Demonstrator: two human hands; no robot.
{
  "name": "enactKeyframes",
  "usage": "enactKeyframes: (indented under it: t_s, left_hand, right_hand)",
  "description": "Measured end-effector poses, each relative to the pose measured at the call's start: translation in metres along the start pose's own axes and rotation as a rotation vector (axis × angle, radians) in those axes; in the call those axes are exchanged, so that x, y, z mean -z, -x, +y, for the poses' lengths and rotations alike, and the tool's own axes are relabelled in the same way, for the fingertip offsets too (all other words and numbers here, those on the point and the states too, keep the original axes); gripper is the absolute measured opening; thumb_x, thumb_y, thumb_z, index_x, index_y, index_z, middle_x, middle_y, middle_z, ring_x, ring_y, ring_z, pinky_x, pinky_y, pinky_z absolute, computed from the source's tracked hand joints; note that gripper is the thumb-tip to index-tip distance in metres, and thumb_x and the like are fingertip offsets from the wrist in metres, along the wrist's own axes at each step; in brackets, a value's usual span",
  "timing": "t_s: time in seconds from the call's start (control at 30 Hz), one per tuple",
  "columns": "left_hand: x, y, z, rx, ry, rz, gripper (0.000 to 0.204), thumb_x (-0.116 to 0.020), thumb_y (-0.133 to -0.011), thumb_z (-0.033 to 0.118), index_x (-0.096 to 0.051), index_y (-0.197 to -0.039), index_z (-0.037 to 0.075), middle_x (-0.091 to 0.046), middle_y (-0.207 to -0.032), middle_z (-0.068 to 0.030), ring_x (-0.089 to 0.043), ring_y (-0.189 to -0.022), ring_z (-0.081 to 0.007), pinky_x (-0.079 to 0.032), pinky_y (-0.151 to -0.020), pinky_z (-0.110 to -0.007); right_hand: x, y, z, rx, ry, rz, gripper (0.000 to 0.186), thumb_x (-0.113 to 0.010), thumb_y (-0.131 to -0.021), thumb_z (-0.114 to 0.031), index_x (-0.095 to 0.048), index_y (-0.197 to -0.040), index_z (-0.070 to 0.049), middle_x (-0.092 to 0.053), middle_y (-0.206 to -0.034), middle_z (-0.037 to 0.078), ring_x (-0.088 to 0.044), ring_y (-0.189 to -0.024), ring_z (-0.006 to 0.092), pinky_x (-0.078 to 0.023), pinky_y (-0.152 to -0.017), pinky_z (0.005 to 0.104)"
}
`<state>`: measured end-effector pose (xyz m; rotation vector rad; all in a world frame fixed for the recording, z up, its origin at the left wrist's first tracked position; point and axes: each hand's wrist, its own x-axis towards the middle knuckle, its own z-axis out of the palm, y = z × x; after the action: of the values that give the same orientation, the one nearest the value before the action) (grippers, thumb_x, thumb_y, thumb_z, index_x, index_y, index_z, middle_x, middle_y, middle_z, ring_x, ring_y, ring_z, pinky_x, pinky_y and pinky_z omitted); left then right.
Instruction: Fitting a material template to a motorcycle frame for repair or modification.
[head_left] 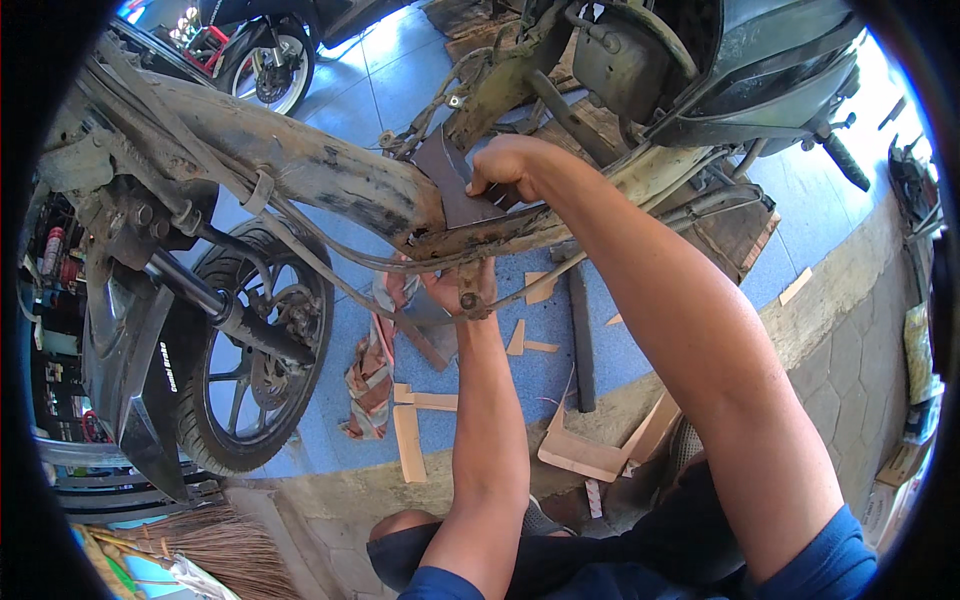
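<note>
A scooter's bare, rusty frame tube (pixel 300 160) crosses in front of me, cables running along it. On the low part of the frame, a dark brown, stiff-looking sheet (pixel 462 208) stands tilted. My right hand (pixel 508 168) grips its right side, fingers curled and thumb against its face. My left hand (pixel 462 285) reaches up under the frame, behind a metal bracket (pixel 468 298) and cable. Its fingers are mostly hidden, so what it holds does not show. Below it, a crumpled patterned cloth (pixel 368 385) lies on the blue floor, beside a grey-brown piece (pixel 428 348).
Left stands the front wheel (pixel 250 350) with its fork. Cut cardboard pieces (pixel 408 440) and a dark grey bar (pixel 580 340) lie on the floor. Wooden boards (pixel 725 235) sit under the scooter. A broom (pixel 215 550) is at lower left, another motorcycle (pixel 270 65) behind.
</note>
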<state>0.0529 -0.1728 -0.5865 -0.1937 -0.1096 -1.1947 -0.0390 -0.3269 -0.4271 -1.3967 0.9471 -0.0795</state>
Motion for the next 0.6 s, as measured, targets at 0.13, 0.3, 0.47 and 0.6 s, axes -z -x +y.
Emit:
enactKeyframes:
  t_s: [0.13,0.3,0.47,0.6]
  left_hand:
    - [-0.003,0.001,-0.001,0.003,0.006,-0.019,0.055,-0.052,-0.094,0.049,-0.055,-0.135,0.013,-0.053,-0.138,-0.0161,-0.049,-0.128,-0.0407,-0.03,-0.108,-0.066]
    - [-0.007,0.003,0.005,-0.032,-0.039,-0.05,0.045,-0.052,-0.095,0.032,-0.055,-0.132,0.007,-0.049,-0.142,-0.0157,-0.038,-0.136,-0.0375,-0.021,-0.111,-0.067]
    - [-0.001,0.0,0.0,-0.009,0.0,-0.047,0.046,-0.052,-0.095,0.032,-0.053,-0.134,0.007,-0.046,-0.145,-0.0158,-0.038,-0.136,-0.0377,-0.021,-0.112,-0.067]
    - [-0.004,0.001,-0.006,-0.011,0.045,-0.041,0.047,-0.052,-0.095,0.031,-0.052,-0.135,0.007,-0.045,-0.145,-0.0153,-0.038,-0.136,-0.0372,-0.02,-0.112,-0.066]
  right_hand:
    - [-0.002,0.005,-0.001,0.005,-0.002,-0.001,0.013,-0.07,-0.083,-0.004,-0.065,-0.091,0.005,-0.068,-0.089,0.018,-0.067,-0.074,0.0282,-0.051,-0.061,0.0428]
    - [-0.009,0.022,-0.014,-0.046,0.032,-0.017,0.015,-0.07,-0.084,-0.004,-0.065,-0.092,0.007,-0.067,-0.091,0.019,-0.067,-0.076,0.0293,-0.053,-0.063,0.0432]
    - [-0.002,-0.009,0.007,0.011,-0.058,-0.014,0.017,-0.071,-0.084,-0.007,-0.065,-0.091,0.007,-0.064,-0.092,0.018,-0.061,-0.078,0.0285,-0.048,-0.064,0.0462]
    - [0.002,-0.018,0.014,0.031,-0.059,-0.025,0.019,-0.073,-0.081,-0.01,-0.063,-0.081,0.005,-0.056,-0.084,0.014,-0.049,-0.07,0.025,-0.034,-0.052,0.0474]
